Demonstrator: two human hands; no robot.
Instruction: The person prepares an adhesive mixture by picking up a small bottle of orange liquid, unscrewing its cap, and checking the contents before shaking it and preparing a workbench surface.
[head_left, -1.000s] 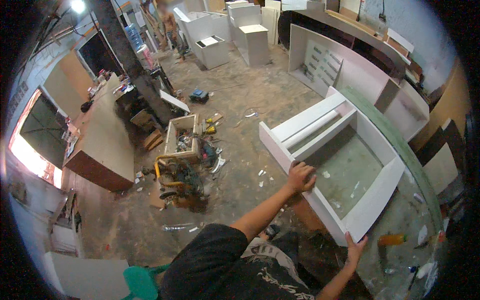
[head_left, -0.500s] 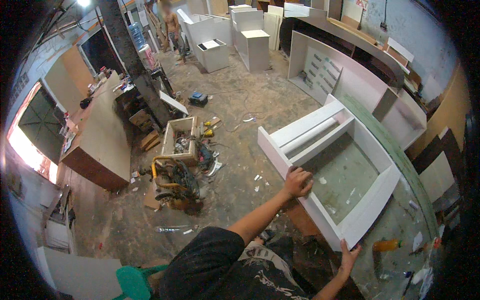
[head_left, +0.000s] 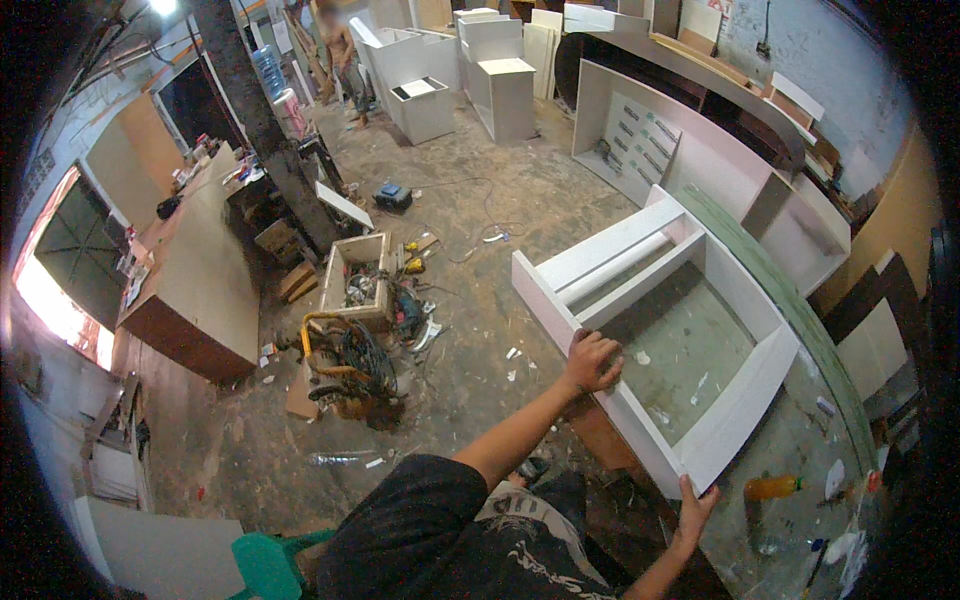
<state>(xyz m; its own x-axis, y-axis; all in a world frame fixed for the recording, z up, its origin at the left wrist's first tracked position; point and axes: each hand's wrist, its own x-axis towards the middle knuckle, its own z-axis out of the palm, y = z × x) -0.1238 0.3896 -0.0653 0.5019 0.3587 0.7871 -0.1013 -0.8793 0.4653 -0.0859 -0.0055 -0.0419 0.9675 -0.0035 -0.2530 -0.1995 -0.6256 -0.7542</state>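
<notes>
A white rectangular cabinet frame [head_left: 637,424] with open middle and crossbars lies on the green-grey worktable [head_left: 790,430]. My left hand [head_left: 594,361] is closed over its near long board, fingers curled round the top edge. At the frame's near corner, my right hand [head_left: 696,510] grips the board, with fingertips against the outer face and end. Part of the right hand's grip is hidden by the angle. Near the right hand, a bottle of orange liquid [head_left: 773,488] lies on the worktable.
To the left are a wooden toolbox [head_left: 335,285], a yellow-handled machine with coiled cable [head_left: 350,365] and a long wooden counter [head_left: 200,290]. White cabinets [head_left: 505,100] and a person [head_left: 345,60] are at the back. A green plastic chair [head_left: 268,565] is behind my left arm.
</notes>
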